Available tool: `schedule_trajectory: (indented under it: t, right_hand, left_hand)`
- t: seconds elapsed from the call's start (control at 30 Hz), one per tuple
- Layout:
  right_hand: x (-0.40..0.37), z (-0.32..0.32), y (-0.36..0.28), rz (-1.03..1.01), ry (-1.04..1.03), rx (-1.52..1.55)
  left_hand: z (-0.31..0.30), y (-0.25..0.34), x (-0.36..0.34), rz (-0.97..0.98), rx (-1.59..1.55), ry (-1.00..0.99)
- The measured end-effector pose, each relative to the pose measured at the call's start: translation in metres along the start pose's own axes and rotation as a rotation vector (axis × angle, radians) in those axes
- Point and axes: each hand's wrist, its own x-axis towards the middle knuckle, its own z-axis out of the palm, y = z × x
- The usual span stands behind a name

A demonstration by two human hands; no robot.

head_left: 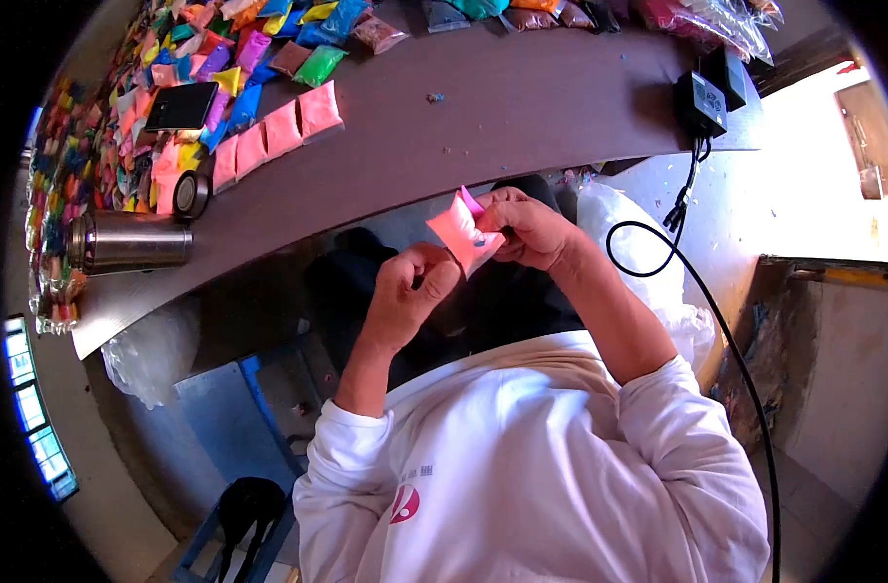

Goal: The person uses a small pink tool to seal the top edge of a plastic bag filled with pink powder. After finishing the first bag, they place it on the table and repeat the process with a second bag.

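Evidently the right hand [533, 229] is pinching a small, soft pink plastic packet [458, 231] below the brown table's edge [483, 117], while the curled left hand [410, 291] is gripping its lower edge. It is looking light, pliable and slippery, so the sealed edges seem the safest hold.

We see a thin, glossy pink plastic pouch [460, 231] at frame centre, a smooth, matt brown tabletop [522, 107] that looks laminated, a shiny brushed-metal flask [133, 243] at left, a glossy black phone [181, 106] at upper left, and soft white cloth sleeves [658, 418] below.

Two hands [410, 291] [526, 231], one pink packet [460, 230]
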Motion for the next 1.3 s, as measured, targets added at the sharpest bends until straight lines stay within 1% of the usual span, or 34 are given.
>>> schedule_trajectory:
  t: [0.07,0.1,0.17,0.2,0.27,0.3,0.33,0.4,0.47,0.53,0.57,0.63,0.67,0.73,0.77,0.8,0.83,0.87,0.93,1.0,1.07,1.1,1.13,1.17,1.2,1.23,1.27,1.3]
  right_hand:
    - [0.001,0.000,0.002,-0.025,0.017,-0.134]
    - [0.001,0.000,0.003,-0.026,0.016,-0.131]
    - [0.002,0.000,0.006,0.052,-0.082,-0.236]
    - [0.002,0.004,0.006,0.050,-0.085,-0.233]
    - [0.000,0.013,0.004,0.046,0.198,-0.224]
    - [-0.004,0.023,0.002,-0.049,0.301,-0.144]
    - [-0.010,0.028,0.001,-0.050,0.295,-0.145]
    - [-0.025,0.034,0.005,-0.080,0.378,0.098]
    - [-0.035,0.043,0.026,-0.200,0.364,-0.058]
    - [-0.035,0.059,0.034,-0.276,0.492,-0.301]
    - [-0.032,0.057,0.037,-0.276,0.499,-0.297]
    - [-0.023,0.050,0.039,-0.602,0.390,-0.354]
    - [-0.028,0.042,0.031,-0.516,0.372,-0.488]
    - [-0.029,0.043,0.018,-0.489,0.292,-0.436]
    - [-0.029,0.038,0.015,-0.488,0.292,-0.438]
    - [-0.028,0.032,0.011,-0.473,0.250,-0.549]
    - [-0.027,0.028,0.007,-0.457,0.208,-0.658]
    - [-0.026,0.027,0.005,-0.452,0.207,-0.660]
    - [-0.026,0.031,-0.004,-0.373,0.192,-0.780]
    - [-0.025,0.031,-0.009,-0.335,0.153,-0.803]
    - [-0.023,0.033,-0.010,-0.302,0.118,-0.825]
    - [-0.021,0.036,-0.008,-0.350,0.171,-0.767]
    - [-0.021,0.038,-0.007,-0.398,0.225,-0.710]
    - [-0.022,0.037,-0.006,-0.398,0.226,-0.712]
    - [-0.023,0.036,-0.004,-0.428,0.337,-0.696]
    - [-0.025,0.036,-0.003,-0.456,0.447,-0.679]
    - [-0.028,0.037,-0.003,-0.456,0.445,-0.681]
    - [-0.034,0.038,-0.001,-0.381,0.511,-0.655]
  left_hand:
    - [-0.001,0.002,0.002,0.008,-0.110,0.023]
    - [0.001,0.005,0.003,0.007,-0.108,0.022]
    - [0.009,0.012,0.006,-0.034,-0.146,0.048]
    - [0.010,0.014,0.007,-0.053,-0.163,0.062]
    - [0.005,0.012,0.010,-0.042,-0.109,0.073]
    - [0.003,0.010,0.011,-0.026,-0.060,0.089]
    - [0.003,0.009,0.011,-0.024,-0.056,0.093]
    - [0.009,0.007,0.011,0.031,-0.055,0.241]
    - [0.011,0.008,0.010,0.004,-0.066,0.275]
    - [0.013,0.007,0.011,-0.025,-0.078,0.298]
    - [0.016,0.004,0.011,-0.043,-0.114,0.284]
    - [0.018,0.003,0.011,-0.062,-0.148,0.263]
    - [0.017,0.005,0.010,-0.041,-0.105,0.225]
    - [0.015,0.003,0.009,-0.018,-0.063,0.190]
    - [0.015,-0.004,0.009,-0.003,-0.096,0.102]
    - [0.015,-0.001,0.010,0.013,-0.129,0.015]
    - [0.014,0.003,0.007,0.012,-0.089,-0.015]
    - [0.015,0.008,0.006,0.011,-0.093,-0.012]
    - [0.015,0.011,0.004,0.025,-0.024,-0.051]
    - [0.016,0.001,0.002,0.028,-0.077,-0.050]
    - [0.013,0.001,0.003,-0.023,0.000,-0.060]
    - [0.013,0.002,0.003,-0.022,-0.001,-0.060]
    - [0.014,0.005,0.004,-0.017,0.037,-0.014]
    - [0.014,0.007,0.006,-0.013,0.074,0.033]
    - [0.016,0.007,0.007,-0.013,0.073,0.034]
    - [0.019,0.007,0.008,0.026,0.082,0.101]
    - [0.021,0.007,0.010,0.066,0.090,0.168]
    - [0.020,0.007,0.010,0.067,0.089,0.169]
